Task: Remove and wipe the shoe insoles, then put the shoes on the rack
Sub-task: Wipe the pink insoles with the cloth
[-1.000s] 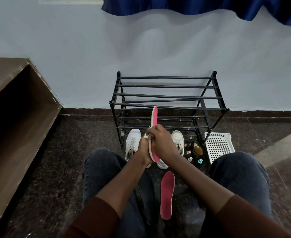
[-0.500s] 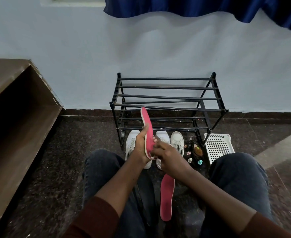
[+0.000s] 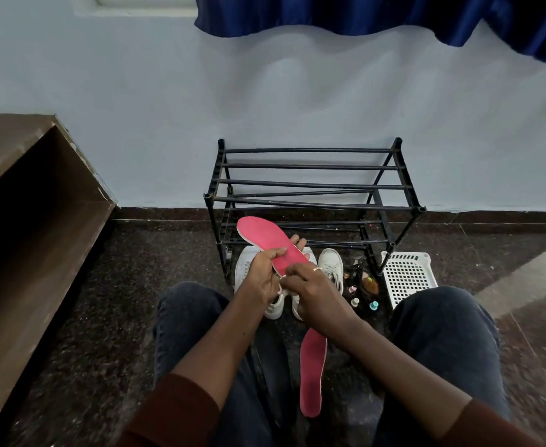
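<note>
Both hands are on the same pink insole [image 3: 273,245] in the middle of the frame: the left hand [image 3: 263,277] has its thumb over the top face and fingers poking out behind, so its grip is curled round the insole, while the right hand [image 3: 310,291] is curled at the heel end with a bit of white cloth [image 3: 284,280] peeking out under it, so I'd say it's pinching the wipe against the insole, though the cloth is mostly hidden. Only one view to go on, the head cam. Compared to a second ago, the insole was standing nearly edge-on and upright; now it's tipped over to the upper left so the broad pink face shows, and the right hand has slid down toward the heel. My read: one wiping pass is done and the face is being checked or turned for another go. A second pink insole [image 3: 312,372] lies on the floor [image 3: 110,317] between the knees, lower centre. The white shoes [image 3: 331,266] sit on the floor just in front of the black rack [image 3: 313,185], which holds nothing yet, so racking is all left to do. Small bottles [image 3: 363,296] and a white basket [image 3: 407,277] sit at right.
</note>
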Demonstrator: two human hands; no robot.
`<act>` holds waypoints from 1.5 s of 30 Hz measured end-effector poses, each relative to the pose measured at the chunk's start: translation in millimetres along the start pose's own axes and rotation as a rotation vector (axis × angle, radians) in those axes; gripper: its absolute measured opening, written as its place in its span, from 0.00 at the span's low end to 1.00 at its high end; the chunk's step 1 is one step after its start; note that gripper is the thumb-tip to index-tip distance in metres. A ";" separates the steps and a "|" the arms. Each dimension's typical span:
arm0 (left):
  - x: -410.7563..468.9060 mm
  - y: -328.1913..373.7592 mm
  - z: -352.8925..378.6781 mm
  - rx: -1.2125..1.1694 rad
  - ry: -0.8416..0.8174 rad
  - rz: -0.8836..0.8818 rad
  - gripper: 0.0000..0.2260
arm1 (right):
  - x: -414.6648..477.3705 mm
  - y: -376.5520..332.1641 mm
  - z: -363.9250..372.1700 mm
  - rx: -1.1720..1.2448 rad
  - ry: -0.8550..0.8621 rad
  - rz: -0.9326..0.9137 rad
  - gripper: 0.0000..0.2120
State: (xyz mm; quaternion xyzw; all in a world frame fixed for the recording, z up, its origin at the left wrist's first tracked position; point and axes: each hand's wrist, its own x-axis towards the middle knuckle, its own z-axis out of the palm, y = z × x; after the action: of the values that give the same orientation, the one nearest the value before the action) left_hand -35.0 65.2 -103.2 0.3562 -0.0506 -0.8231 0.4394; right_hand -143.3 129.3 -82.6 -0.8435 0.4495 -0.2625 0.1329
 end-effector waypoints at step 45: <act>9.6 -3.7 -6.4 -0.135 -0.158 0.151 0.14 | 19.5 -4.0 -20.4 0.444 0.297 0.753 0.08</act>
State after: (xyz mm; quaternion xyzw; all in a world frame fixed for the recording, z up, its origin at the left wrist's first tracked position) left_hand -37.0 61.7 -114.6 0.2552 -0.0560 -0.8145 0.5180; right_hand -143.0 115.7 -57.6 -0.5256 0.6718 -0.4039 0.3307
